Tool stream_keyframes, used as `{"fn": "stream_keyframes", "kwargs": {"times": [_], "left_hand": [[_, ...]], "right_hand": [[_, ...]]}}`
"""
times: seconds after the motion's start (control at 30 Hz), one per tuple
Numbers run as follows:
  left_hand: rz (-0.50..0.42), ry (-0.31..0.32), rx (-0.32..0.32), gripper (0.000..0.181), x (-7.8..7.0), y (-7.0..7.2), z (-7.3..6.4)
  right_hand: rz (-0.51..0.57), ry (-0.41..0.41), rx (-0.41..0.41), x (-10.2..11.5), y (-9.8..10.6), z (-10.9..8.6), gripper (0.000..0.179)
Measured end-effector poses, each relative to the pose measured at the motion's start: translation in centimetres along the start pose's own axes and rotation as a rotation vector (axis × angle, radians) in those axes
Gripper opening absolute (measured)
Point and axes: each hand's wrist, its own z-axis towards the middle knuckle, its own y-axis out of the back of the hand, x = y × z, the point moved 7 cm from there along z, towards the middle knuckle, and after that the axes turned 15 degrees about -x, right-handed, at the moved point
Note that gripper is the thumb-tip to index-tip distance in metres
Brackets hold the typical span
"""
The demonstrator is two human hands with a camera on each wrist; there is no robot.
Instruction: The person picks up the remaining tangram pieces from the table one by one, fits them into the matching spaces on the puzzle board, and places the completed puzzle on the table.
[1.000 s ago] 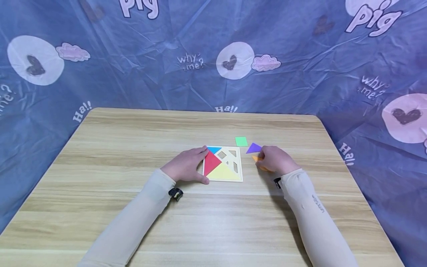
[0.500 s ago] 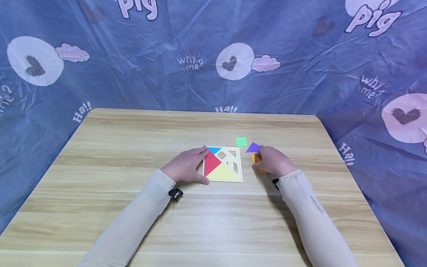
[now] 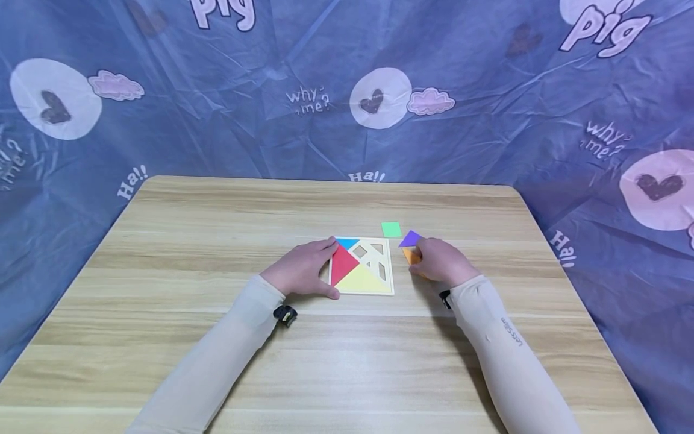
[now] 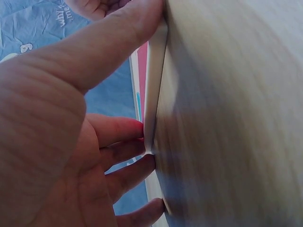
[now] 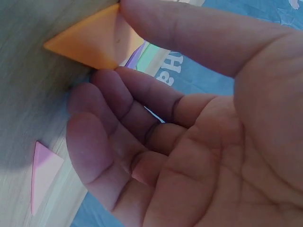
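A square tangram board [image 3: 391, 268] lies mid-table with red [image 3: 341, 265], yellow [image 3: 362, 281] and blue [image 3: 347, 243] pieces in its recesses. Several cut-outs on its right side show bare. My left hand [image 3: 306, 268] holds the board's left side, thumb at the near corner and index finger at the far one. Right of the board, my right hand [image 3: 441, 262] pinches an orange tangram piece [image 3: 410, 256] between thumb and fingertips; the hand covers part of it. A purple piece [image 3: 409, 239] lies just beyond those fingers, partly hidden.
A green square piece [image 3: 391, 229] lies behind the board's far right corner. In the right wrist view, a pink triangle [image 5: 45, 177] lies on the table beside the curled fingers. A blue printed cloth [image 3: 244, 120] hangs behind the wooden table [image 3: 217, 217].
My right hand has shifted slightly left toward the board, and the orange piece has moved left with it. The left hand and board have stayed put.
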Motion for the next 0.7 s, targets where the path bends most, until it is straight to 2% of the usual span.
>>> {"fn": "stream_keyframes", "kwargs": {"times": [0.23, 0.53, 0.7], "left_hand": [[0.002, 0.001, 0.0, 0.115, 0.12, -0.13, -0.02], [-0.005, 0.015, 0.006, 0.115, 0.12, -0.07, -0.09], [0.0, 0.024, 0.017, 0.115, 0.17, 0.05, -0.18]], "right_hand": [[0.04, -0.004, 0.007, 0.16, -0.38, -0.13, 0.021], [0.073, -0.046, 0.014, 0.24, -0.58, -0.1, 0.025], [0.026, 0.006, -0.015, 0.66, -0.57, -0.03, 0.022]]}}
